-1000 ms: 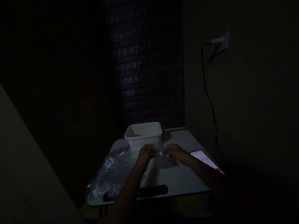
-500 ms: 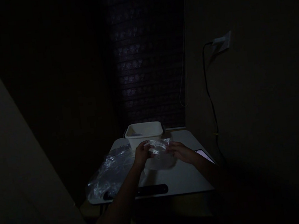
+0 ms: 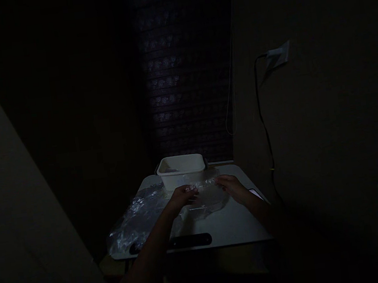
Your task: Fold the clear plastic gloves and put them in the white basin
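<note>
A clear plastic bag (image 3: 204, 185) stretches between my two hands above the table (image 3: 234, 227). My left hand (image 3: 183, 195) grips its left side with the fingers closed. At the other side, my right hand (image 3: 227, 183) pinches the plastic between thumb and fingers. Just beyond my hands stands a white plastic tub (image 3: 180, 179), with something thin and shiny, hard to make out, inside it. To the left, a heap of crumpled clear plastic bags (image 3: 139, 216) covers part of the tabletop.
A phone with a lit screen (image 3: 255, 193) lies at the table's right edge, partly behind my right forearm. A black strip (image 3: 190, 241) runs along the front edge. On the right wall, a black cord (image 3: 264, 123) hangs from an outlet (image 3: 278, 55). A dark blind (image 3: 183, 91) is behind.
My hands have moved a little apart, the right one outward to the right. The plastic between them is now drawn out wider and flatter. The tub and the heap of bags stay put.
</note>
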A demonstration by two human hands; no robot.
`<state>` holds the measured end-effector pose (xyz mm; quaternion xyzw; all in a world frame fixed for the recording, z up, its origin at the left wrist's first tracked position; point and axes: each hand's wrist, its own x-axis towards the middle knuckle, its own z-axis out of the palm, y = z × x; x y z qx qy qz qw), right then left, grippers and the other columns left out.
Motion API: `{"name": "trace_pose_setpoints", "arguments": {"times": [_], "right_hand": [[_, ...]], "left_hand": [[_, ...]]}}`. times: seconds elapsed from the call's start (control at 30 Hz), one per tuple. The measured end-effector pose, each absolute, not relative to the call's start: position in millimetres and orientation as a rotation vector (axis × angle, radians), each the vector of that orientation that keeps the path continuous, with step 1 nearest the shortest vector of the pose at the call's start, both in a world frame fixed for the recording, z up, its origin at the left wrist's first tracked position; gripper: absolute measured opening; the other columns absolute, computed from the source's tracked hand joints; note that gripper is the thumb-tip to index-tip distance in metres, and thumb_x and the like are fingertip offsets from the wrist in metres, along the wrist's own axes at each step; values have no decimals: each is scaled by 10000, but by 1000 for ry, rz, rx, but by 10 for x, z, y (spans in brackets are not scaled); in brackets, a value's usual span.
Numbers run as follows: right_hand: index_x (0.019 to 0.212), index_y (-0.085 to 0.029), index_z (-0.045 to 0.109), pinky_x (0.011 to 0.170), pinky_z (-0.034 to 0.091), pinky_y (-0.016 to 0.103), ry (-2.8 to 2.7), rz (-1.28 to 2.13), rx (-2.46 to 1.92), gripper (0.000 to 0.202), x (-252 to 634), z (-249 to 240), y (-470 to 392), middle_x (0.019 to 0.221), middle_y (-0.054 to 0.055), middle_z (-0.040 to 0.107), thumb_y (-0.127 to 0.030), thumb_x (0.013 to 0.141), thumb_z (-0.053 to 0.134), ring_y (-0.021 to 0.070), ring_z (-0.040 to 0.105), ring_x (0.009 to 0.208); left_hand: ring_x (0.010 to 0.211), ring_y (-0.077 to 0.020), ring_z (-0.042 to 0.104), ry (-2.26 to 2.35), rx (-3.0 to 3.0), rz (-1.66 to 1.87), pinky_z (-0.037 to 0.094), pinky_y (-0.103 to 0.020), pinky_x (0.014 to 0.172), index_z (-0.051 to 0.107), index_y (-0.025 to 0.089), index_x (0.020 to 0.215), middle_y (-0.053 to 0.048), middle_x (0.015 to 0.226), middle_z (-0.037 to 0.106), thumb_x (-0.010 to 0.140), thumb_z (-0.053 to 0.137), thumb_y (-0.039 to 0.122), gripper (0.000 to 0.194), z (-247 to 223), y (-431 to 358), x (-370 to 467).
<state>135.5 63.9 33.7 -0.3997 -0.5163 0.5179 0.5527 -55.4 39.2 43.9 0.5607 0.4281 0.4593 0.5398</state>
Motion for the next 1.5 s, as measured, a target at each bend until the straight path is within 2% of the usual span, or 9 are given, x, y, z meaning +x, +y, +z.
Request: {"name": "trace_pose_setpoints", "arguments": {"times": [0.17,0.3,0.43,0.57,0.7,0.87,1.03,1.17,1.5], "right_hand": [[617,-163,572,607,344,241,-1206,1387,-754,161,1326,420,555,633,3,569,-286,516,592,109,502,623],[659,-153,575,640,356,259,-1268,1567,-693,197,1270,471,479,677,13,581,-238,487,619,119,517,639],[590,-146,570,601,360,245,-1245,1493,-748,153,1258,484,496,562,-11,555,-250,489,618,97,501,556],[564,-155,561,552,355,226,-1186,1432,-774,135,1309,511,512,519,-29,532,-258,493,612,83,476,512],[561,-160,554,536,359,208,-1122,1487,-765,119,1352,552,486,546,-34,534,-227,485,617,74,472,517],[555,-167,540,497,362,223,-1072,1655,-738,86,1376,595,444,498,-40,519,-231,525,589,75,462,454],[659,-186,559,600,383,259,-1096,1738,-697,130,1356,663,350,628,-13,575,-288,580,541,125,529,618],[724,-182,559,667,380,291,-1290,1794,-664,176,1286,671,305,707,6,586,-240,559,567,147,530,705],[615,-177,554,508,364,200,-1196,1744,-771,66,1296,597,414,556,-31,550,-224,570,563,73,488,511]], "left_hand": [[424,-51,438,1016,1395,1003,349,-188,456,496,103,521,22,466,483,518,603,344,264,366,393,-537],[341,-20,316,1089,1405,1090,249,-158,363,519,108,553,64,388,401,518,591,362,266,413,392,-507],[424,-48,404,1046,1368,1155,304,-168,415,538,111,610,34,474,472,507,600,353,270,474,342,-513],[435,-60,434,945,1356,1003,346,-195,453,533,116,608,19,501,492,518,598,350,259,465,313,-560],[394,-51,412,938,1364,984,320,-185,419,509,118,531,25,447,471,530,590,349,245,438,352,-592],[328,-19,310,974,1338,1106,227,-156,349,524,121,576,65,389,395,531,586,347,238,461,383,-604],[349,-26,322,994,1336,1142,230,-155,349,541,120,632,60,413,402,509,597,357,272,456,373,-609],[324,-24,302,998,1324,1121,216,-157,333,524,127,607,70,384,367,528,583,369,261,452,363,-609],[308,-14,274,1025,1278,1134,192,-144,318,512,135,620,81,369,348,514,594,354,257,478,365,-696]]}}
